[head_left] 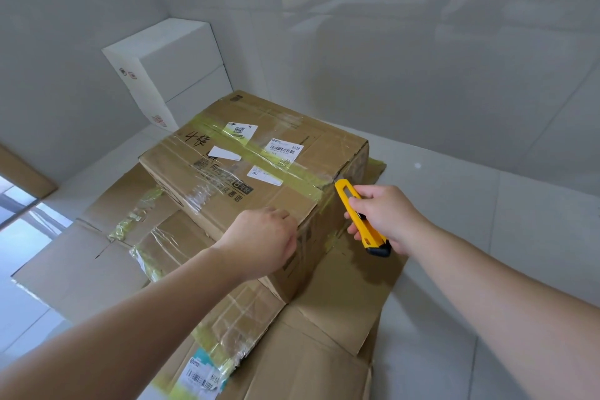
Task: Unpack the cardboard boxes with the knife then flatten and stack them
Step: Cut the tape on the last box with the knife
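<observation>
A sealed brown cardboard box (256,172) sits on a layer of flattened cardboard (324,351) spread over the pale tiled floor (487,237), near the room's far left corner. The box's top is crossed by a strip of yellowish tape (276,162) running along its centre seam, and it carries several white shipping labels (285,148) and some handwritten black marks. The left hand (263,237) rests on the near top edge of the box, knuckles up and fingers bent over the edge; whether they actually grip the cardboard cannot be told. The right hand (386,214) is wrapped around a yellow utility knife (360,217) with a black end cap, holding it at the box's right side with its tip up at the top right edge, where the tape folds over the side. Whether the blade touches the tape is too fine to tell. More flattened cardboard, with crumpled clear and yellowish tape on it, lies to the left of the box and toward the near edge of the view. Behind the box, in the corner where the two walls meet, stand stacked white boxes (168,65).
</observation>
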Demonstrator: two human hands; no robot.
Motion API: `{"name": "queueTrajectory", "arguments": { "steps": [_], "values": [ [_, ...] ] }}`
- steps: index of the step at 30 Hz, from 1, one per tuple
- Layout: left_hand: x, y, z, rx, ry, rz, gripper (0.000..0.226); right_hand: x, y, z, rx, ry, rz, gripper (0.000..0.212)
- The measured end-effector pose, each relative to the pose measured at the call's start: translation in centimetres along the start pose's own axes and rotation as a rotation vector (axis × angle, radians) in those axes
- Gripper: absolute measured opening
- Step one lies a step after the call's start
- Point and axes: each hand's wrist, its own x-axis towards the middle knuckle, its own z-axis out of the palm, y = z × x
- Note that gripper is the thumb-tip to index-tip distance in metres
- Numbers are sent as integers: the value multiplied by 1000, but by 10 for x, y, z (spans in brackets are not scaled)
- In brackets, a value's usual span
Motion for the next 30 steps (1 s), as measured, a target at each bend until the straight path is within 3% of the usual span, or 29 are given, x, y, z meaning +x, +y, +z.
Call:
{"name": "queueTrajectory", "arguments": {
  "steps": [9, 30],
  "values": [
    [-6, 1, 0, -96, 151, 36, 8, -15, 11, -4, -46, -40, -12, 39],
    [-6, 5, 7, -144, 187, 22, 8, -18, 4, 17, -6, -90, 25, 43]
  ]
}}
